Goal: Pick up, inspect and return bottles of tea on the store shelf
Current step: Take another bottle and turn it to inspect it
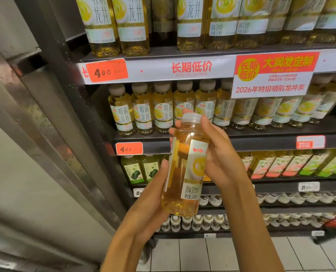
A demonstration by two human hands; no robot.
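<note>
We are holding a bottle of tea point(184, 165) in front of us with both hands, tilted slightly so its pale cap leans toward the shelves. Our left hand point(153, 195) is cupping the lower left side and base of the bottle, thumb lying up along its side. Our right hand point(220, 154) is wrapping the upper right side, with its fingertips curling round the neck just under the cap. The liquid inside is showing golden, and the white and silver label is facing us. Just behind our grip, a shelf point(241, 142) is carrying a row of matching tea bottles point(163, 112) standing upright. Below and to the left of the grip, an orange price tag point(129, 148) is reading 4.90. Above and to the right of the grip, a red and white promotional sign point(273, 75) is hanging from the higher shelf edge. Farther up, larger bottles point(192, 22) are standing in a row.
</note>
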